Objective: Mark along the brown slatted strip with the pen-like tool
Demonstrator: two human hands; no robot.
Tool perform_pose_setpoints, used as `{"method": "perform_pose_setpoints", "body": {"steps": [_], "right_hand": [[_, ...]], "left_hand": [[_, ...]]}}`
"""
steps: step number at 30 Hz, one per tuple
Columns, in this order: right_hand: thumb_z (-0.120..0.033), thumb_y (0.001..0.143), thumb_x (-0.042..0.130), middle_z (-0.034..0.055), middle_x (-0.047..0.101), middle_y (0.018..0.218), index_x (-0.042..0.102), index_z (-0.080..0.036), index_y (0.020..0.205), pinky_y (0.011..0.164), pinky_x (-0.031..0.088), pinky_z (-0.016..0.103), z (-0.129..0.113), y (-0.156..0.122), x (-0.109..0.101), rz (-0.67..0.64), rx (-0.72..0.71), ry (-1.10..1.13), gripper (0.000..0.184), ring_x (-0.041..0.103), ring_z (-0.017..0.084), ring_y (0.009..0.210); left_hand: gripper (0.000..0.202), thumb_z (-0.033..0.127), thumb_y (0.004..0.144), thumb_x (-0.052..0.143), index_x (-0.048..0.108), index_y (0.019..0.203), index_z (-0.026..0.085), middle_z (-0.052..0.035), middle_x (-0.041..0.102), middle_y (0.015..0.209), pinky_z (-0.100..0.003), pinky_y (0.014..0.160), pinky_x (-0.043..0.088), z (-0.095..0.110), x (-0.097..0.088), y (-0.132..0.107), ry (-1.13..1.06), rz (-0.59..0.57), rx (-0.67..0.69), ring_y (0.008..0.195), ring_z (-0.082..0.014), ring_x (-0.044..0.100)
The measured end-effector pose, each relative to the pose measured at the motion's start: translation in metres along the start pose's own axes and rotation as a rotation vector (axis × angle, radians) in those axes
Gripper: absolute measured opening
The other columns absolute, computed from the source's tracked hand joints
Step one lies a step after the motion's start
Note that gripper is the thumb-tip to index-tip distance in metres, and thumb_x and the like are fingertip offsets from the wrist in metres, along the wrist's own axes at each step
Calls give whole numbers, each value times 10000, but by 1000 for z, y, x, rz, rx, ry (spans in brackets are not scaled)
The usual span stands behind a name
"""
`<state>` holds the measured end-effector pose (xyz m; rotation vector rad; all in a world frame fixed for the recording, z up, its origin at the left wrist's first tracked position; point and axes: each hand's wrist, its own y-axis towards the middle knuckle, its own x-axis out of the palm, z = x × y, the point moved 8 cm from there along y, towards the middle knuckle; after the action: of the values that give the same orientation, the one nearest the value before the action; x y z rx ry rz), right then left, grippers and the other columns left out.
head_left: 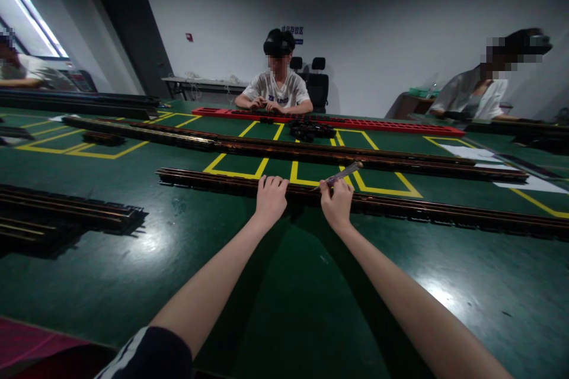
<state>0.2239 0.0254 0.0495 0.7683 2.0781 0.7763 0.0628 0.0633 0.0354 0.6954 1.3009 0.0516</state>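
Observation:
A long dark rail (pixel 422 208) with thin coppery lines along it lies across the green table in front of me. My left hand (pixel 271 201) is closed over this rail, its fingers curled across the far edge. Just to the right, my right hand (pixel 336 204) pinches what looks like a small screwdriver (pixel 345 172) with a translucent handle. The handle tilts up to the right, and its thin end points down at the rail between my hands. Whether that tip touches the rail is too small to tell.
Beyond lies another long dark rail (pixel 262 146), then a pile of black parts (pixel 311 129) and a red slotted strip (pixel 377 124). More rails (pixel 66 207) are stacked at left. White papers (pixel 528 182) lie at right. A person (pixel 280 86) sits opposite; others sit at both sides.

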Motion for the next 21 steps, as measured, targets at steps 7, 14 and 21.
{"method": "perform_pose_setpoints", "body": {"steps": [7, 14, 21], "right_hand": [[-404, 913, 393, 74, 584, 724, 479, -222, 696, 799, 376, 432, -2, 0, -2, 7, 9, 13, 295, 538, 247, 747], [-407, 914, 403, 69, 594, 731, 500, -216, 718, 772, 387, 411, 1, 1, 1, -16, -19, 22, 290, 544, 238, 744], [-401, 902, 424, 85, 616, 707, 512, -212, 722, 750, 398, 415, 3, 3, 4, -35, -58, 30, 276, 563, 252, 723]], "left_hand": [[407, 46, 852, 380, 631, 1147, 173, -85, 666, 1177, -473, 1099, 328, 3, 0, 1, -26, -18, 30, 1156, -224, 560], [437, 74, 856, 370, 600, 1220, 151, -87, 651, 1212, -417, 1103, 320, 10, -4, 0, -45, -37, 87, 1182, -212, 541], [412, 253, 880, 429, 578, 1248, 146, -94, 630, 1249, -441, 1101, 307, 10, -2, 0, -79, -76, 96, 1197, -234, 525]]}}
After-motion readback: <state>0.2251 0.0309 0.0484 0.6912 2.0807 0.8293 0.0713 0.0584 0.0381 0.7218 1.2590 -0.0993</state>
